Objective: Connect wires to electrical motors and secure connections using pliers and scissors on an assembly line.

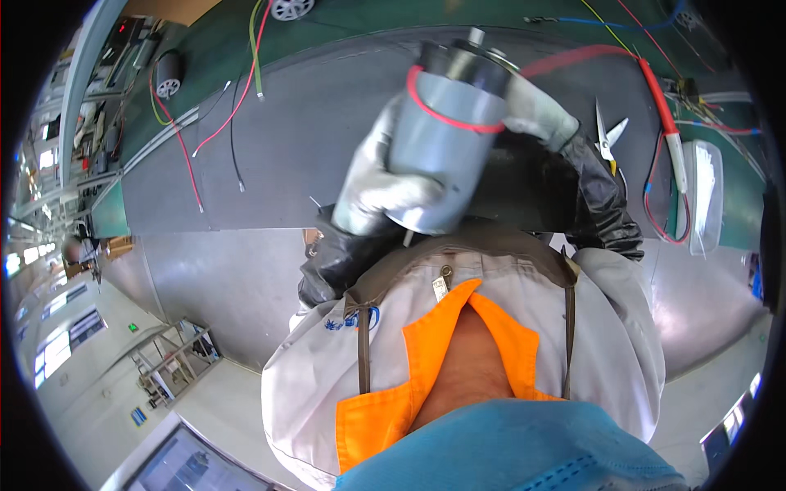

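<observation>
Up close to the camera, a grey round motor point(446, 139) was held high over the dark work mat point(319, 139). The left hand point(378, 184), in a grey glove, was wrapped tight around the motor's left side and lower end, with the fingers closed on it. The right hand point(542, 110), in the same kind of glove, pressed on the motor's upper right side, and its fingers were shut on the body too. A thin red wire point(446, 119) ran in a loop around the motor, near its dark top end. A small metal shaft point(475, 35) stuck out of that top end.

A thick red cable point(659, 102) started near the top of the motor and went off to the right of it, then bent down. Small snips point(607, 135) lay on the mat just right of the motor, past the right hand. Farther right of the motor sat a clear plastic box point(704, 196).

Left of the motor, loose thin wires point(187, 159) in red, black and green lay across the mat. A small dark round part point(168, 82) sat far to the left of the motor, up near the mat's far edge. Below the motor was the person's grey jacket with an orange collar point(426, 360).
</observation>
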